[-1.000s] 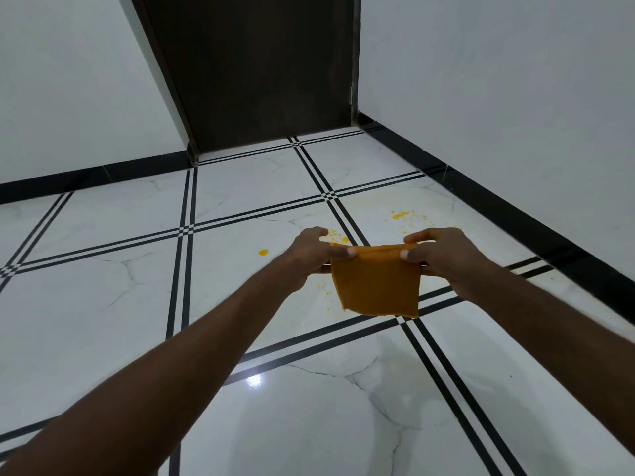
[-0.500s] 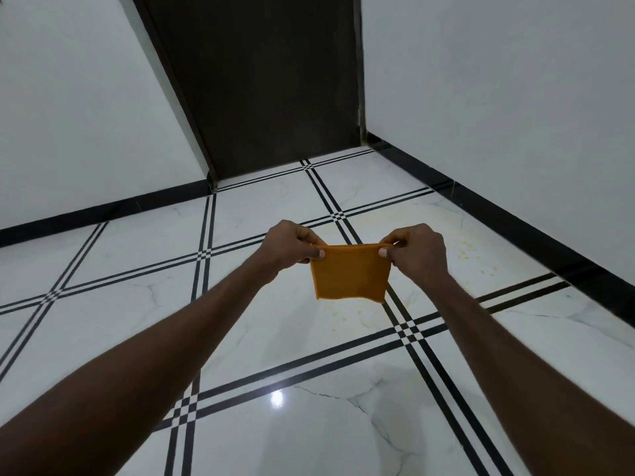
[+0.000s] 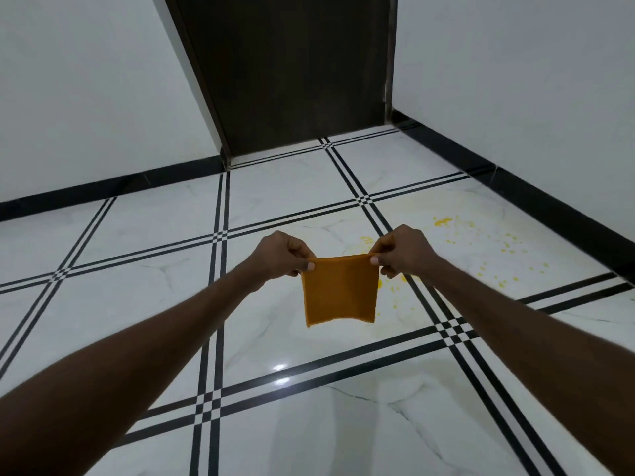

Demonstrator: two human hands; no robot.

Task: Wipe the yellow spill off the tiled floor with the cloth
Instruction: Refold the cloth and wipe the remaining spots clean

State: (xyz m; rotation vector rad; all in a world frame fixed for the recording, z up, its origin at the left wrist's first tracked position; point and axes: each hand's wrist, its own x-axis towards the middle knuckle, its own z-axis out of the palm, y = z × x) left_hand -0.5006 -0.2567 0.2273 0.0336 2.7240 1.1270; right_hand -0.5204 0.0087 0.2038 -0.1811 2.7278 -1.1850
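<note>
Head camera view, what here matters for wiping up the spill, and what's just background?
Part of the job:
cloth, pinched at its top corners by the left hand and right hand, off the floor
yellow spill, spatters scattered right of the cloth
tiled floor

Just background:
dark door
walls
black skirting

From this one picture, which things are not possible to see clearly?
- Head view: the floor behind the cloth is hidden, so any yellow spill there cannot be judged.
- The fingertips of the left hand and right hand curl behind the cloth's top edge.
- Far droplets are too small to count.
</note>
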